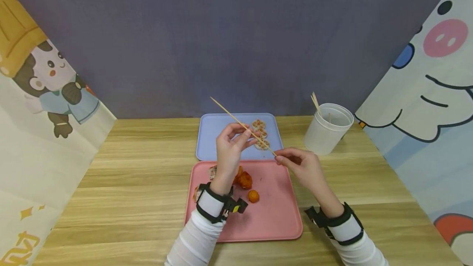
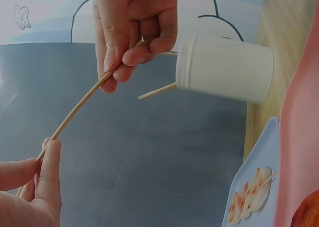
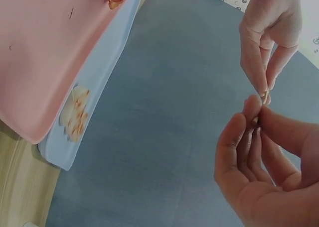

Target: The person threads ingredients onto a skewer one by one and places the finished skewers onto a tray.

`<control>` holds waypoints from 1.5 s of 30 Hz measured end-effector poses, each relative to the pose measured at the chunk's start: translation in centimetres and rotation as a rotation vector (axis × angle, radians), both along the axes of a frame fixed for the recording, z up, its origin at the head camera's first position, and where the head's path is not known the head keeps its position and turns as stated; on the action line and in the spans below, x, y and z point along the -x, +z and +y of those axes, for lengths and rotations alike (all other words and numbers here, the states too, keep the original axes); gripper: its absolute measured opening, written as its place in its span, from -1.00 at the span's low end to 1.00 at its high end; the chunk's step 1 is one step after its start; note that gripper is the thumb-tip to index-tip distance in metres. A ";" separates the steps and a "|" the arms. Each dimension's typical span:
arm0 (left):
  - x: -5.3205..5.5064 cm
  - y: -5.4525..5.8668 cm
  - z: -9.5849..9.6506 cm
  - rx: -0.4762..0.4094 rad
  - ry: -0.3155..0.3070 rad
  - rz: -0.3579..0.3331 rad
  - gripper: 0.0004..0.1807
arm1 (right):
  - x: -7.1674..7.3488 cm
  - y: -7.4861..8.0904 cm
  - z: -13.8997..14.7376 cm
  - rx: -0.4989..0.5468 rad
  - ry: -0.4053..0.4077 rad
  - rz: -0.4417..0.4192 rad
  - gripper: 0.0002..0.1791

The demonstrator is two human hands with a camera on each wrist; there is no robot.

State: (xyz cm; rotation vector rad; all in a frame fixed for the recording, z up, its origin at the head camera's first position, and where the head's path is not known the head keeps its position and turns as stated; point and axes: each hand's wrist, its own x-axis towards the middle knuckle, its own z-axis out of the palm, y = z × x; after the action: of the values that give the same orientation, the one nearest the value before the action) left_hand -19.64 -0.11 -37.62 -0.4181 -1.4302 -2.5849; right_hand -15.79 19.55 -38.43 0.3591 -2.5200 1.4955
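Note:
A thin wooden skewer (image 1: 225,108) is held slantwise above the trays, its far end up and to the left. My left hand (image 1: 233,147) pinches it around its middle between thumb and fingers. The lower right end is pinched by the fingertips of my right hand (image 1: 301,165). No food shows on the skewer. Behind the hands, a blue tray (image 1: 207,136) carries a row of pale slices with orange-brown marks (image 1: 262,144); a thin stick end pokes out of them in the left wrist view. Closer in, a pink tray (image 1: 277,221) bears orange-red food pieces (image 1: 245,180) and an orange ball (image 1: 253,196).
To the right of the blue tray stands a white cup (image 1: 321,138) with several wooden skewers (image 1: 315,102) leaning in it. My left forearm partly covers other food pieces (image 1: 212,171) on the pink tray. A grey panel (image 1: 221,44) rises behind the wooden table (image 1: 140,184).

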 end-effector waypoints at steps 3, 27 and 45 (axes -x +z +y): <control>0.0 0.0 -0.1 0.009 -0.006 -0.002 -0.77 | 0.0 0.0 -0.1 -0.010 0.004 -0.014 -0.79; 1.2 -2.2 -2.3 1.631 -0.186 0.425 -0.58 | 0.0 0.2 3.8 0.052 -0.032 0.126 -0.83; 0.1 -3.3 -2.4 1.820 -0.335 0.362 -0.67 | -1.0 -0.9 6.6 -0.087 -0.150 0.112 -0.84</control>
State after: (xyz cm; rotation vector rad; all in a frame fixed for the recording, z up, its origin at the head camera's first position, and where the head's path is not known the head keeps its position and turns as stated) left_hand -19.78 -2.51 -40.95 -1.1740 -3.1281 -0.4198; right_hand -14.77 26.11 -39.30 0.2533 -2.4687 1.2786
